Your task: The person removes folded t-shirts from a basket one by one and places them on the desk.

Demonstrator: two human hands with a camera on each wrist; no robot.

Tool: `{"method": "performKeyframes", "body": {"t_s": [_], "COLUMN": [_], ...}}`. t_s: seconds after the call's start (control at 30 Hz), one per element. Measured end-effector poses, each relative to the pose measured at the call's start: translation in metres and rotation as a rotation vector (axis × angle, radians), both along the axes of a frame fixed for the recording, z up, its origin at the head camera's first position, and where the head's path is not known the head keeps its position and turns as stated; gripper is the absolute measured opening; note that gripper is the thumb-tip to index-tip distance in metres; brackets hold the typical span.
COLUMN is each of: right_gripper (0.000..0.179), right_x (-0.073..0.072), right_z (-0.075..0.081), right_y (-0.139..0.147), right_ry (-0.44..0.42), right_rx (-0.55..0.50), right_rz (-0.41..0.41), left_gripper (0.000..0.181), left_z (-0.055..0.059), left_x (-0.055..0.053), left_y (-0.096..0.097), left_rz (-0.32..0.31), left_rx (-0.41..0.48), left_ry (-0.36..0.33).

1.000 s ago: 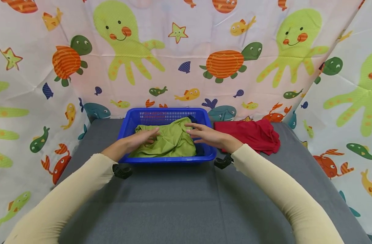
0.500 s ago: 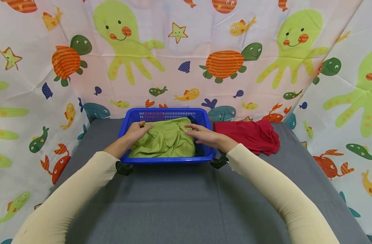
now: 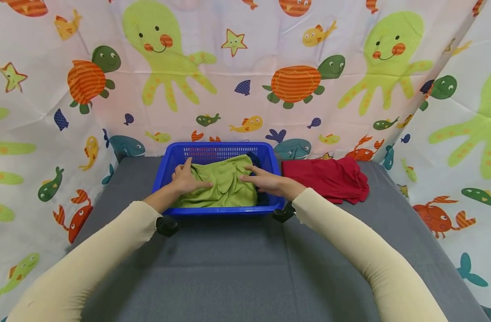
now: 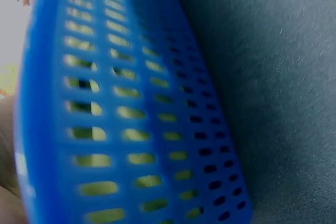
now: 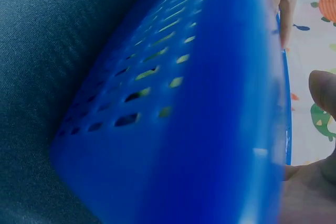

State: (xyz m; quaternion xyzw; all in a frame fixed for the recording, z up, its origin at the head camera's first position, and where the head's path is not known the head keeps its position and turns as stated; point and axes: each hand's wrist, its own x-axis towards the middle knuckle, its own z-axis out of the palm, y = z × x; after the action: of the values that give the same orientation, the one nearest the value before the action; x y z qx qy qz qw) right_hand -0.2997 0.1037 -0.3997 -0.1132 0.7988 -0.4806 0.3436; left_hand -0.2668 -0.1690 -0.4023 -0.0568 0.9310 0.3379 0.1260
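A green cloth garment (image 3: pixel 229 181) lies spread and wrinkled inside a blue plastic basket (image 3: pixel 225 211). My left hand (image 3: pixel 184 180) is over the garment's left part, thumb stretched to the right across it and fingers pointing to the back. Facing it from the right, my right hand (image 3: pixel 271 182) reaches over the basket's right side, its relaxed fingers at the garment's right edge. Dark navy cloth (image 3: pixel 264 198) shows beneath the green one on the right. In both wrist views the basket's slotted wall (image 4: pixel 126 108) fills much of the picture and hides most of each hand.
A red cloth (image 3: pixel 326 179) lies on the grey-covered table (image 3: pixel 229 286) just right of the basket. Behind and at both sides hangs a white curtain (image 3: pixel 253 44) printed with sea animals. A small black camera (image 3: pixel 166 226) sits at the left wrist.
My left hand has moved left over the green garment, and its thumb and fingers have spread apart. My right hand has shifted slightly left. Basket and red cloth stay put.
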Motion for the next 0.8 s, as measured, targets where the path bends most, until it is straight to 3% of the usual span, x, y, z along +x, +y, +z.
{"method": "performKeyframes", "body": {"t_s": [0.2,0.37,0.5,0.63,0.8], "right_gripper": [0.082,0.082,0.081,0.081,0.082], "right_x": [0.003,0.004,0.003,0.003,0.005], "right_z": [-0.002,-0.004,-0.006,-0.005,-0.004], "right_y": [-0.004,-0.005,-0.003,-0.002,-0.003], "right_ry": [-0.025,-0.021,-0.015,-0.018,-0.023], "right_rx": [-0.006,-0.036,-0.053,-0.048,-0.041], "right_rz": [-0.035,-0.063,-0.076,-0.07,-0.05], "left_gripper": [0.119,0.103,0.092,0.09,0.09], "left_z": [0.009,0.015,0.022,0.023,0.019], "left_x": [0.008,0.008,0.007,0.005,0.0], "left_y": [-0.004,-0.013,-0.019,-0.023,-0.024], "left_rz": [0.016,0.081,0.129,0.127,0.09], "left_rx": [0.122,0.241,0.28,0.268,0.178], "left_ry": [-0.097,-0.156,-0.192,-0.262,-0.299]}}
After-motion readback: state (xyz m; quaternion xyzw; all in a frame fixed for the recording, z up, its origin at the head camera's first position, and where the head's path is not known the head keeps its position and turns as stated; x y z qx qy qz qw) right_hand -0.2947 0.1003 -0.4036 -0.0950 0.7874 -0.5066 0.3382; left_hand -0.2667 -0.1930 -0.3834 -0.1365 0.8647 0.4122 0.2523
